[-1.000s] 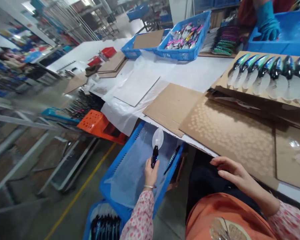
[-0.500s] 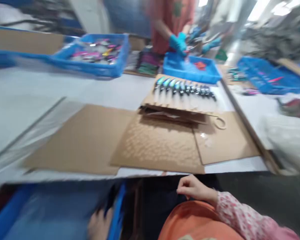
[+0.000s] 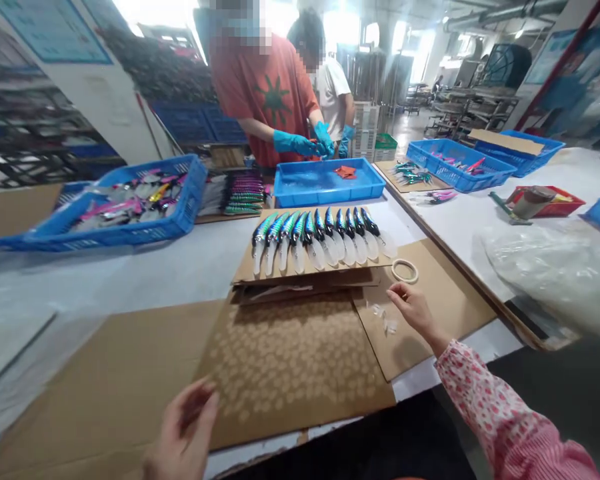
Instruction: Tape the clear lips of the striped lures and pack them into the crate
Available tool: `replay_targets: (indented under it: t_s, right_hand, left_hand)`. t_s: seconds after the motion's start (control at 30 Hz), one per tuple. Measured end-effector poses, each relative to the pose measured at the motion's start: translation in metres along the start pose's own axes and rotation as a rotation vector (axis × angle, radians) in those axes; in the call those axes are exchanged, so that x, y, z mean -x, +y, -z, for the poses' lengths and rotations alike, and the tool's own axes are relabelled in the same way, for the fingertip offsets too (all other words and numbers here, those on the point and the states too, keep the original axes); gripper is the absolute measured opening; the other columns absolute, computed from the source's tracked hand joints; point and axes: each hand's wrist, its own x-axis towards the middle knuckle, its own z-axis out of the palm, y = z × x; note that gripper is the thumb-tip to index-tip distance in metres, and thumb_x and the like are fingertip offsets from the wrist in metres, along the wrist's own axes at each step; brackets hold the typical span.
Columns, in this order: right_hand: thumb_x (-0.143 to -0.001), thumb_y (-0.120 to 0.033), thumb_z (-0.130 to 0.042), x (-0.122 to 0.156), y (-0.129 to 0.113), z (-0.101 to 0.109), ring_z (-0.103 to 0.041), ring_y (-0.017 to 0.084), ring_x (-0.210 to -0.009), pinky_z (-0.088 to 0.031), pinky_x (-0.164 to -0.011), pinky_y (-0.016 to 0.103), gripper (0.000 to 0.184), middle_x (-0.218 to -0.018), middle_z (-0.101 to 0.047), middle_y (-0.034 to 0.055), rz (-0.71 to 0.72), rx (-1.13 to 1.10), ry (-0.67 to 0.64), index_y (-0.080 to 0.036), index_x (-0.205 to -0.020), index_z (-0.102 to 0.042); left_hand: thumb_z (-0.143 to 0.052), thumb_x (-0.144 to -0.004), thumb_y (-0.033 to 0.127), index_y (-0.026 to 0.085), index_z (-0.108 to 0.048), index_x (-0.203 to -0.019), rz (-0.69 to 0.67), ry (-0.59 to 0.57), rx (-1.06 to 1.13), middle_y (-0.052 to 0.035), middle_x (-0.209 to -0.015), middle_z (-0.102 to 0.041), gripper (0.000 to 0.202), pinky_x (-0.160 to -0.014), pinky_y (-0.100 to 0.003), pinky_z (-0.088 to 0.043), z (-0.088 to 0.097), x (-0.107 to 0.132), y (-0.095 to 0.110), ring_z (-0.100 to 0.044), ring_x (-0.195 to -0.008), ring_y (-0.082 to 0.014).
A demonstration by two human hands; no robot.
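My right hand [image 3: 414, 309] rests on a brown cardboard sheet [image 3: 445, 300], fingers loosely spread beside a few small clear bits [image 3: 383, 319], nothing in its grasp. A tape ring [image 3: 405, 271] lies just beyond it. My left hand [image 3: 184, 430] hovers at the near edge of a spotted cardboard sheet [image 3: 290, 360]; it is blurred and its fingers curl, so I cannot make out whether it holds anything. A row of several blue-green fishing lures [image 3: 315, 239] with clear lips lies on a raised cardboard piece [image 3: 245, 272] past both hands.
Across the table, a person in an orange shirt wearing blue gloves [image 3: 300, 143] works over a blue tray [image 3: 330, 183]. A blue basket of lures [image 3: 125, 210] stands at the left; more baskets [image 3: 460, 160], a red tray [image 3: 550, 200] and clear plastic sheeting [image 3: 555, 267] lie at the right.
The view swung up from the blue bin beside the table to the tabletop. My left hand came up from the bin to the table edge. My right hand moved from my lap onto the cardboard.
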Motion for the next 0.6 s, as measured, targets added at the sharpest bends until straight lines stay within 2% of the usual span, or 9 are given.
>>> replay_targets:
  t_s: [0.07, 0.13, 0.23, 0.33, 0.4, 0.5, 0.6]
  right_hand:
    - [-0.086, -0.050, -0.058, -0.016, -0.010, -0.004, -0.056, 0.018, -0.065, -0.043, -0.062, 0.029, 0.032, -0.074, -0.065, 0.0047, 0.040, -0.019, 0.002, -0.018, -0.081, -0.064]
    - [-0.086, -0.047, -0.058, -0.031, -0.020, -0.007, -0.056, 0.018, -0.064, -0.043, -0.062, 0.029, 0.030, -0.073, -0.065, 0.0044, 0.088, -0.024, -0.011, -0.019, -0.083, -0.066]
    - [-0.088, -0.047, -0.056, -0.057, -0.029, -0.002, -0.058, 0.018, -0.064, -0.044, -0.063, 0.030, 0.031, -0.075, -0.067, 0.0046, 0.119, 0.002, 0.011, -0.019, -0.085, -0.067]
    - [-0.086, -0.048, -0.058, -0.092, -0.024, 0.017, -0.061, 0.019, -0.069, -0.045, -0.068, 0.031, 0.032, -0.081, -0.070, 0.0063, 0.090, 0.029, 0.095, -0.018, -0.088, -0.068]
    - [-0.084, -0.049, -0.058, -0.119, -0.014, 0.033, -0.062, 0.021, -0.076, -0.046, -0.073, 0.032, 0.033, -0.086, -0.071, 0.0076, 0.052, 0.039, 0.152, -0.017, -0.089, -0.068]
    - [-0.082, -0.046, -0.056, -0.159, 0.008, 0.052, -0.062, 0.020, -0.078, -0.047, -0.074, 0.031, 0.033, -0.087, -0.071, 0.0086, -0.042, 0.059, 0.192, -0.015, -0.088, -0.066]
    - [-0.080, -0.038, -0.055, -0.189, 0.025, 0.054, -0.062, 0.019, -0.074, -0.047, -0.069, 0.030, 0.027, -0.081, -0.071, 0.0076, -0.106, 0.116, 0.195, -0.014, -0.086, -0.066]
  left_hand:
    - [-0.060, -0.070, 0.069, 0.022, -0.056, -0.117, -0.041, -0.118, 0.092, -0.0077, -0.111, -0.069, 0.066, -0.090, -0.040, -0.056, -0.024, -0.041, 0.051, -0.067, -0.102, -0.0278]
    - [-0.058, -0.073, 0.065, 0.017, -0.055, -0.119, -0.091, -0.116, 0.129, -0.0112, -0.117, -0.066, 0.066, -0.097, -0.037, -0.052, -0.049, -0.087, 0.093, -0.064, -0.108, -0.0258]
    - [-0.058, -0.075, 0.058, 0.013, -0.055, -0.118, -0.092, -0.091, 0.067, -0.0145, -0.119, -0.065, 0.063, -0.098, -0.036, -0.051, -0.073, -0.161, 0.127, -0.063, -0.111, -0.0253]
    - [-0.061, -0.074, 0.049, 0.013, -0.056, -0.119, -0.050, -0.062, -0.017, -0.0170, -0.125, -0.063, 0.058, -0.101, -0.041, -0.048, -0.079, -0.221, 0.132, -0.060, -0.117, -0.0285]
    - [-0.060, -0.072, 0.048, 0.011, -0.056, -0.120, -0.022, -0.056, -0.061, -0.0190, -0.127, -0.062, 0.060, -0.104, -0.043, -0.045, -0.077, -0.248, 0.127, -0.058, -0.120, -0.0310]
    - [-0.056, -0.069, 0.050, 0.010, -0.059, -0.111, 0.016, -0.082, -0.100, -0.0205, -0.121, -0.065, 0.058, -0.102, -0.045, -0.047, -0.074, -0.269, 0.113, -0.061, -0.118, -0.0334]
    - [-0.053, -0.066, 0.053, 0.014, -0.061, -0.098, 0.024, -0.119, -0.119, -0.0185, -0.107, -0.071, 0.051, -0.091, -0.045, -0.054, -0.076, -0.279, 0.099, -0.066, -0.109, -0.0342]
